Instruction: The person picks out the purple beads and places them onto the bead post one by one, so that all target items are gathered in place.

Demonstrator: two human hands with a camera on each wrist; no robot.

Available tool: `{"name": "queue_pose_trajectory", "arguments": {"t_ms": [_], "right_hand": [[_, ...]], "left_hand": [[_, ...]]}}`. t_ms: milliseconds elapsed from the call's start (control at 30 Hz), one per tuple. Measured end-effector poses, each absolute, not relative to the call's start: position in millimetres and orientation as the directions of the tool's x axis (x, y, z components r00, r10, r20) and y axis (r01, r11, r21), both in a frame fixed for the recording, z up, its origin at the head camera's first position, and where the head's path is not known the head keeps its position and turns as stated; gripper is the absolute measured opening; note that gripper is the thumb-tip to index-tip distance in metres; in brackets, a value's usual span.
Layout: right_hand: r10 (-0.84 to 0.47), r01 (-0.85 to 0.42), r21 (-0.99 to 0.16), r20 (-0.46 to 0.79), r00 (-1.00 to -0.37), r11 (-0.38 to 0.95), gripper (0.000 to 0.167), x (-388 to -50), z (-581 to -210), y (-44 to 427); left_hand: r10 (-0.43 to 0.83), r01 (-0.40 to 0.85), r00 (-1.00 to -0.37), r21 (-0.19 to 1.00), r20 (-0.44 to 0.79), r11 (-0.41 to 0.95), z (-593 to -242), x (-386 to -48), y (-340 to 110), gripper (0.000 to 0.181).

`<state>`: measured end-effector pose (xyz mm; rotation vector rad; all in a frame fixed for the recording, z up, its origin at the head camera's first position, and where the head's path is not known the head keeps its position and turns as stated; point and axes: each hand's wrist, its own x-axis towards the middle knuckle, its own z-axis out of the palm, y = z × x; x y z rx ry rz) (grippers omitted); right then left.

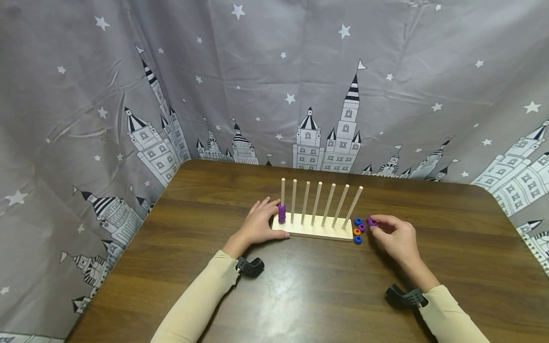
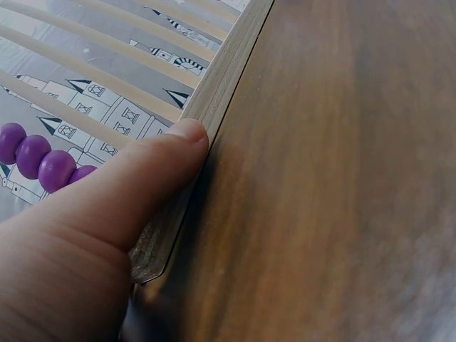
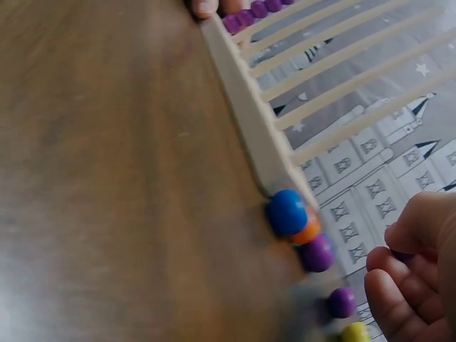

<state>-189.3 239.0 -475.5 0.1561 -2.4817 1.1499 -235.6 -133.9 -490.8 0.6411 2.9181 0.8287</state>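
Observation:
A pale wooden stand [image 1: 317, 231] with several upright pegs lies before the hands. Purple beads [image 1: 281, 214] are stacked on its leftmost peg. My left hand [image 1: 259, 224] holds the stand's left end, the thumb on the front edge [image 2: 189, 135] and the fingers behind. Off the right end, my right hand [image 1: 398, 239] pinches a purple bead [image 1: 371, 221] between thumb and index finger; the right wrist view shows only a bit of this bead [image 3: 402, 255]. Loose beads sit against the stand's right end: blue [image 1: 358, 239], orange [image 1: 357, 232], purple [image 1: 361, 228] and another blue [image 1: 358, 221].
In the right wrist view, another purple bead [image 3: 342, 303] and a yellow bead [image 3: 355, 333] appear at the bottom, beside a blurred dark shape. The brown wooden table [image 1: 300, 290] reaches back to a grey curtain [image 1: 257, 95] printed with castles and stars.

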Motion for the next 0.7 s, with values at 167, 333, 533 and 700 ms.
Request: {"name": "queue_pose_trajectory", "arguments": {"t_ms": [167, 333, 533, 700], "right_hand": [[0.065, -0.271, -0.697, 0.414, -0.908, 0.664, 0.02, -195, -458, 241], [0.049, -0.297, -0.704, 0.427, -0.903, 0.645, 0.02, -200, -436, 242], [0.019, -0.356, -0.701, 0.467, -0.884, 0.618, 0.019, -211, -408, 238], [-0.01, -0.401, -0.693, 0.494, -0.869, 0.599, 0.019, -217, -385, 231]], "left_hand": [[0.4, 0.38, -0.914, 0.51, 0.076, 0.772, -491, -236, -134, 0.061], [0.4, 0.38, -0.913, 0.512, 0.077, 0.77, -492, -236, -135, 0.06], [0.4, 0.38, -0.913, 0.518, 0.079, 0.766, -491, -236, -135, 0.06], [0.403, 0.381, -0.912, 0.512, 0.074, 0.769, -490, -235, -133, 0.061]]}}
